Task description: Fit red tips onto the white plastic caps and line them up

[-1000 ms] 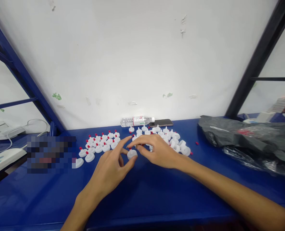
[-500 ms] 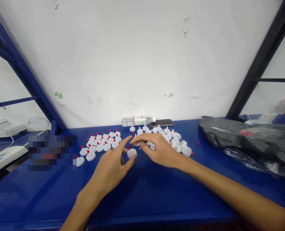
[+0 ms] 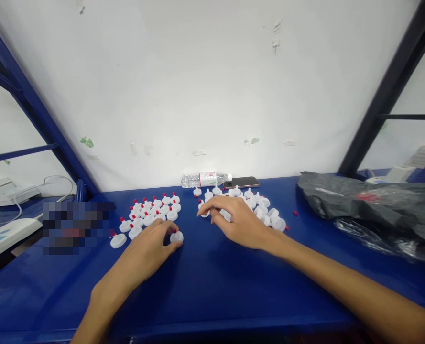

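Note:
My left hand (image 3: 146,251) pinches a white round nozzle cap (image 3: 177,237) with a red tip, low over the blue table and just in front of a group of similar red-tipped caps (image 3: 171,214). On the right, my right hand (image 3: 234,217) hovers at the near left side of a loose pile of white nozzle caps (image 3: 263,202). Its fingers are bent, with a gap between index finger and thumb. A white nozzle cap (image 3: 202,209) stands right by the index fingertip. The hand covers part of the pile.
Behind the caps, a clear plastic bottle (image 3: 208,179) lies by the wall next to a dark phone (image 3: 246,182). A grey plastic bag (image 3: 341,203) covers the table's right side. One small red tip (image 3: 296,213) lies between pile and bag. A white power strip (image 3: 9,236) is far left.
My left hand has moved left and slightly down with the red-tipped nozzle cap, away from my right hand. My right hand has barely shifted at the pile.

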The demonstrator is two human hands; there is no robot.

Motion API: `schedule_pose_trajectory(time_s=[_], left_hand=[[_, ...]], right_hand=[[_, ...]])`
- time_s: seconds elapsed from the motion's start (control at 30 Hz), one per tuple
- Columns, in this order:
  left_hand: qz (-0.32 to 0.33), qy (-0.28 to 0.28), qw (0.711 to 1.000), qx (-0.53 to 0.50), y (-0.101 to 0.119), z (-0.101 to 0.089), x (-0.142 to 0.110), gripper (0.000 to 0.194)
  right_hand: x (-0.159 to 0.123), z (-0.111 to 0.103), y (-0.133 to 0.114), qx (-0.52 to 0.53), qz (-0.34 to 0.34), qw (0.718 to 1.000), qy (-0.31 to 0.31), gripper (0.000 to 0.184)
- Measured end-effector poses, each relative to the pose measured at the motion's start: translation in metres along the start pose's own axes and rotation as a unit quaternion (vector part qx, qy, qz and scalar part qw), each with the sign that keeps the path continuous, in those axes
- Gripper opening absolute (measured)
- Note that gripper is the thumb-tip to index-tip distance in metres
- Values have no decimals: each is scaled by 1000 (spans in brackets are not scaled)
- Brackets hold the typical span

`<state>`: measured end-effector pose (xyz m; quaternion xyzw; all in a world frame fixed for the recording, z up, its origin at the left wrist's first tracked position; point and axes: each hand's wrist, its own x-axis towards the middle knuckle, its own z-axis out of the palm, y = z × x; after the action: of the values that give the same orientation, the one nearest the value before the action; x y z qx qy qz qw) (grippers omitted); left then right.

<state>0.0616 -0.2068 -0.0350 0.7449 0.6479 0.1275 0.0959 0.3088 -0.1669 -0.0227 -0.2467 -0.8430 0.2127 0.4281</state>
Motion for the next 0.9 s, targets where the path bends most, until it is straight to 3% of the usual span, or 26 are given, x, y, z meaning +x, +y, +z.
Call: schedule_pose_trajectory(time_s=[0.33, 0.47, 0.63, 0.9], left_hand=[[-95, -1, 994, 62, -37, -15, 8, 38], [-140, 29, 986, 89, -33, -18, 3, 43], [-139, 46, 983, 109, -18, -18, 1, 49], [-165, 31, 974, 155, -29, -9, 7, 52]], right_hand=[[-1, 2, 2, -8, -10, 1000, -16, 36], [-1, 1, 1, -7, -17, 1000, -18, 35], [-1, 0, 0, -13, -25, 999, -22, 35], [-1, 1, 3, -17, -40, 999, -26, 35]])
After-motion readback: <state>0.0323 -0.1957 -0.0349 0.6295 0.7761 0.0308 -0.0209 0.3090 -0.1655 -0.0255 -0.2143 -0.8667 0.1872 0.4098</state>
